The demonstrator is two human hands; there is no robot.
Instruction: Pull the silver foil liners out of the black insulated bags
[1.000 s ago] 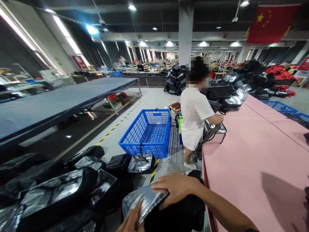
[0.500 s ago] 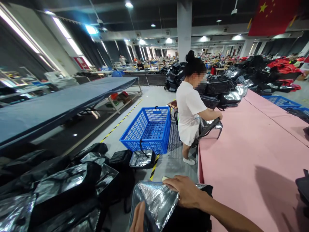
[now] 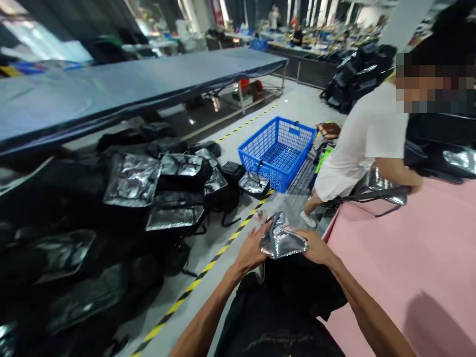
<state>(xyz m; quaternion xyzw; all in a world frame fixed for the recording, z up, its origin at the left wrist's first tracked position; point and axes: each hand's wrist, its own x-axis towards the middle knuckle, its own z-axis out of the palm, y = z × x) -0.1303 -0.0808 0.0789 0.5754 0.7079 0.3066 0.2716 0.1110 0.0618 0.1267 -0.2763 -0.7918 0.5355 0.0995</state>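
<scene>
I hold a black insulated bag (image 3: pixel 297 287) with a crumpled silver foil lining (image 3: pixel 280 240) in front of me, beside the corner of the pink table (image 3: pixel 409 277). My left hand (image 3: pixel 253 248) grips the left side of the foil lining, fingers pressed against it. The right side of the same lining is gripped by my right hand (image 3: pixel 316 248). The bag's black body hangs below my hands and hides part of the floor.
A heap of black and silver bags (image 3: pixel 148 198) covers the floor to the left. A blue plastic crate (image 3: pixel 277 151) stands ahead by a yellow-black floor line. A person in white (image 3: pixel 357 144) handles a bag at the pink table. A long dark blue table (image 3: pixel 130 89) runs along the left.
The view has swung down and left. Both my arms have stretched out and lifted the bag forward; the foil lining is now bunched between my two hands.
</scene>
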